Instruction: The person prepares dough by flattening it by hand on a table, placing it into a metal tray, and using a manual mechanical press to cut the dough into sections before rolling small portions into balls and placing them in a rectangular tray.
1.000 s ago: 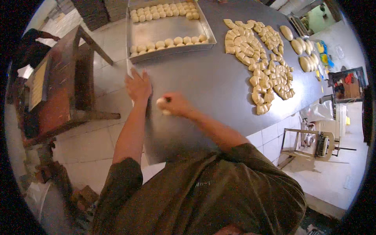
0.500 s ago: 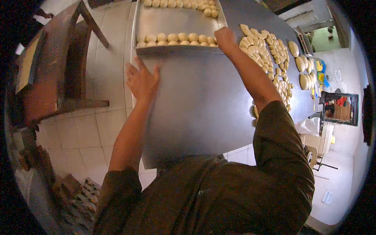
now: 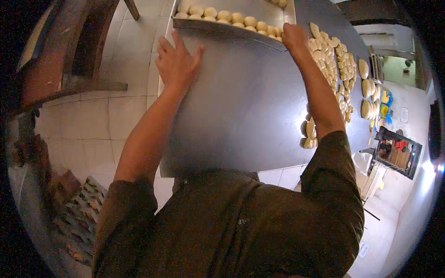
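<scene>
A metal baking tray (image 3: 211, 26) lies at the far side of the grey table, cut off by the top of the view. Along its near wall runs a double row of round dough balls (image 3: 237, 18). My right hand (image 3: 295, 37) is closed at the tray's near right corner, its fingertips hidden from me. Fingers spread and holding nothing, my left hand (image 3: 177, 62) hovers at the left edge of the table, just short of the tray's near left corner. To the right of my right hand lie many cut dough pieces (image 3: 326, 58) in clusters.
Larger oval dough loaves (image 3: 368, 88) sit farther right on the table (image 3: 232, 116). A small group of dough pieces (image 3: 309, 134) lies by my right forearm. Wooden furniture (image 3: 83, 51) stands on the tiled floor (image 3: 95, 118) at left.
The view has shifted, so the tray appears higher and more tilted, with less of its far part showing. Both hands keep about the same places beside it.
</scene>
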`<state>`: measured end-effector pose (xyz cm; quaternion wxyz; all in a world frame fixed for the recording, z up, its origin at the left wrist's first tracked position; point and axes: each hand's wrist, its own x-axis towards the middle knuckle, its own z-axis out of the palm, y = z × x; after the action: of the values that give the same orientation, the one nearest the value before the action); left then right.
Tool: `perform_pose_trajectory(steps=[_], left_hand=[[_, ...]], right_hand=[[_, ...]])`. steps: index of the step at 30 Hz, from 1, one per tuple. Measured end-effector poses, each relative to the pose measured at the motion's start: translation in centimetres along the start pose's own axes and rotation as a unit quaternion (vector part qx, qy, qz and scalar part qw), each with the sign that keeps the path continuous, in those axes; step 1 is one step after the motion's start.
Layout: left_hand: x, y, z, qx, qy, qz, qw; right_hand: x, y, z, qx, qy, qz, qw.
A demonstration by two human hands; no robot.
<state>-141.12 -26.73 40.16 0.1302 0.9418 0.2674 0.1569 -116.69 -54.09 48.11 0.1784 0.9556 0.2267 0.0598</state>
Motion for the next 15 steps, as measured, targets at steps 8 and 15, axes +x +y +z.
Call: perform_pose_trajectory(steps=[8,15], left_hand=[[0.2,0.1,-0.1,0.020,-0.007,0.002,1.000],[0.8,0.6,-0.2,-0.005,-0.031,-0.025,0.999]], right_hand=[[5.5,5.9,0.9,0.109,-0.042,-0.046,0.992],[1.0,5.6,-0.6,0.270,-0.025,-0.077,0.960]])
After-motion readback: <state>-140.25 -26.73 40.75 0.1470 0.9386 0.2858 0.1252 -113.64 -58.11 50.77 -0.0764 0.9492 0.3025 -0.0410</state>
